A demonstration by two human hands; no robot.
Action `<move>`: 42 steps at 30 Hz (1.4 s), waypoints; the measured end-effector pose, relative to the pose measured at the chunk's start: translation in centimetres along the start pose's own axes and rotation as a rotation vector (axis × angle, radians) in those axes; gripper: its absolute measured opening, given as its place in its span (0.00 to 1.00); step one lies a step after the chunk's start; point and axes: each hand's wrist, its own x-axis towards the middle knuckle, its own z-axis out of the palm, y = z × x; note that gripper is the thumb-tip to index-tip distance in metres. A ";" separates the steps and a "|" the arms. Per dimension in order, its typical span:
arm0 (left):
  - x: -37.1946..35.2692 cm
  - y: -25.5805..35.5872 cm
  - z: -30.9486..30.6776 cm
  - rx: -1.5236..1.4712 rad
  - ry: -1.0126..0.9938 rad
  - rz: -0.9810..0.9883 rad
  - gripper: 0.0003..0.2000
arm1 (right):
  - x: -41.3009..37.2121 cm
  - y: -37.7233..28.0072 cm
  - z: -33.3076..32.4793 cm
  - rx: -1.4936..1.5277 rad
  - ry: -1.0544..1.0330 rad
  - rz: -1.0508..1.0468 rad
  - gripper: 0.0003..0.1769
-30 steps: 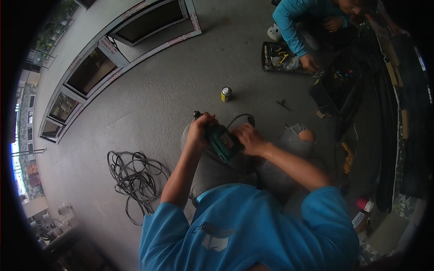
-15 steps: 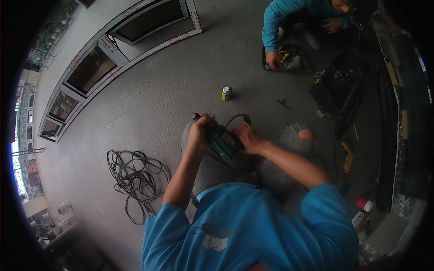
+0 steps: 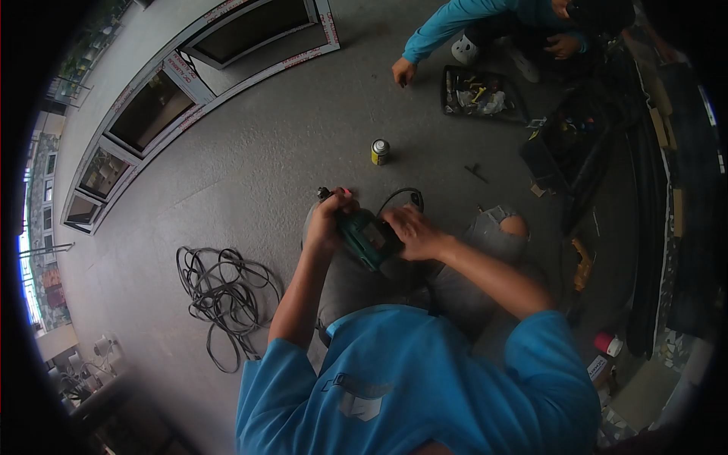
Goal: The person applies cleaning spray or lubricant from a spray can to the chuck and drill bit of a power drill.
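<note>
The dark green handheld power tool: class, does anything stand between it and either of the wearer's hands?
Nothing visible does. The left hand grips the dark green handheld power tool near its chuck end; the right hand is at the opposite side. The yellow-labelled cylindrical can stands beyond both.

You wear a bright blue short-sleeved T-shirt [image 3: 462,364], its hem [image 3: 394,309] at twelve o'clock. Toward eight o'clock on its front sits a pale, angular emblem [image 3: 360,406] beneath dark-outlined lettering [image 3: 356,384], too blurred to read. Your trousers [image 3: 360,292] are grey, and at three o'clock from the view's centre a frayed rip [image 3: 497,216] with whitish threads bares your right knee [image 3: 515,226].
</note>
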 end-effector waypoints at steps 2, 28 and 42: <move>0.2 -0.1 -0.9 0.086 -0.165 0.030 0.07 | 0.6 -1.7 -1.0 0.048 -0.042 0.057 0.43; -0.4 -0.6 1.2 0.068 -0.030 0.117 0.08 | 0.5 -0.7 -0.5 -0.061 0.108 0.016 0.33; -1.0 -0.1 1.0 0.139 -0.089 0.177 0.08 | 0.9 -0.9 -1.3 -0.062 0.119 -0.010 0.32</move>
